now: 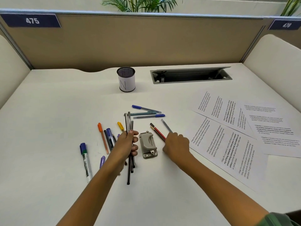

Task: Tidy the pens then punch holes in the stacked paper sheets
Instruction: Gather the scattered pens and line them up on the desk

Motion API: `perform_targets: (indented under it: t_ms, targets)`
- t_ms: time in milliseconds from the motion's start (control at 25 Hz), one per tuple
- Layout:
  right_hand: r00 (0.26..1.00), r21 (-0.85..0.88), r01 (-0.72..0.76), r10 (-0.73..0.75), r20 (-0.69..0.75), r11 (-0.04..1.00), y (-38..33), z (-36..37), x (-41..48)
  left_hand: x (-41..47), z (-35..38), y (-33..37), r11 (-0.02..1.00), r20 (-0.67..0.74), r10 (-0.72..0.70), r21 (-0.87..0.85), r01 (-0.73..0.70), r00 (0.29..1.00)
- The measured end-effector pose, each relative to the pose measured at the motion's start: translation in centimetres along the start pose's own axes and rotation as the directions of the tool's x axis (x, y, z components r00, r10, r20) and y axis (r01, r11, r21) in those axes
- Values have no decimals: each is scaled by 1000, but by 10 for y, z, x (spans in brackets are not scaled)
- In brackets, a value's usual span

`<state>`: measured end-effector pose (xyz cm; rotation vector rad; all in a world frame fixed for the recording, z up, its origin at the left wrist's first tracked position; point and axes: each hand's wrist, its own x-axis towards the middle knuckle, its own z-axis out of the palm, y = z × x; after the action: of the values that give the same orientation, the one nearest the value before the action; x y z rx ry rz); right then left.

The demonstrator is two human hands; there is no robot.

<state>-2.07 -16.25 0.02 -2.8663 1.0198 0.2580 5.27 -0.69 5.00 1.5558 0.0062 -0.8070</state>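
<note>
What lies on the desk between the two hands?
A grey hole punch lies flat between the left hand, which grips a bundle of pens, and the right hand at the pencils. The head view shows it.

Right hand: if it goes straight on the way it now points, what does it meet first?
The right hand, apparently holding a grey pencil, points away and left. The red-and-black pencils lie right at its knuckles, so probably those first; the hole punch sits beside that line.
</note>
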Motion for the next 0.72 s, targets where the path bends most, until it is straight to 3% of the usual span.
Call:
perform_targets:
  t_ms: [200, 360, 440, 520, 640, 720]
  targets:
    - [983, -171, 159, -173, -70, 972, 16, -4, -9, 3, -3, 10, 982, 66, -159, -91, 165, 985]
    - [916, -74, 303, -312, -252, 950, 33, -48, -8, 6, -7, 16, 970, 154, -152, -164, 177, 976]
    - [762, -192, 523, -557, -331, 830, 41, -73, -6, 10, -10, 19, 973, 203, -122, -168, 157, 972]
    - [529, -316, 704, -766, -365, 636, 43, -91, -7, 13, -14, 21, 978, 268, -135, -116, 171, 954]
    - [231, -425, 824, -907, -351, 375, 32, -100, -4, 11, -11, 21, 963, 453, -238, -5, 269, 859]
    - [122, -470, 844, -946, -299, 257, 20, -98, 2, 8, -3, 18, 954, 549, -276, 54, 296, 789]
